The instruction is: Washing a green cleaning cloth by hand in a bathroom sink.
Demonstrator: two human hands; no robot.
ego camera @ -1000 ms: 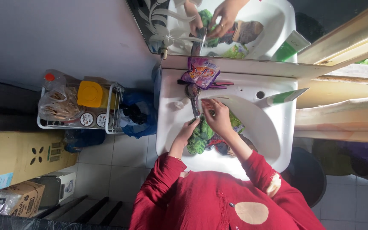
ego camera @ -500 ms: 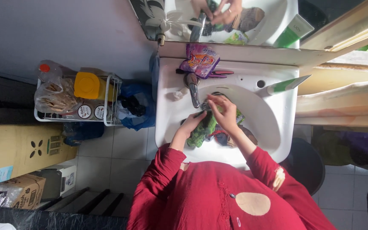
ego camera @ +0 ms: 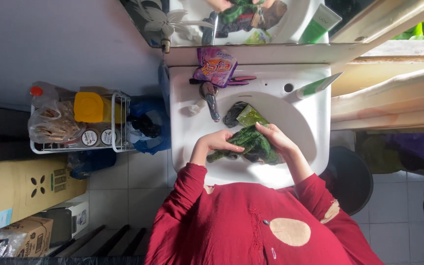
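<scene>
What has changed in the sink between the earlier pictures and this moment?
The right hand has come down from near the tap and now lies on the green cloth. The left hand has moved from the bowl toward the front-left rim and presses the cloth's end. The cloth, bunched earlier, now lies spread between both hands. The purple packet, the tube and the white sink stayed in place.

The green cloth (ego camera: 253, 142) hides the right hand's (ego camera: 278, 140) fingertips and the basin's drain — the mirror (ego camera: 290, 19) is cut by the top edge, its reflection partial.
</scene>
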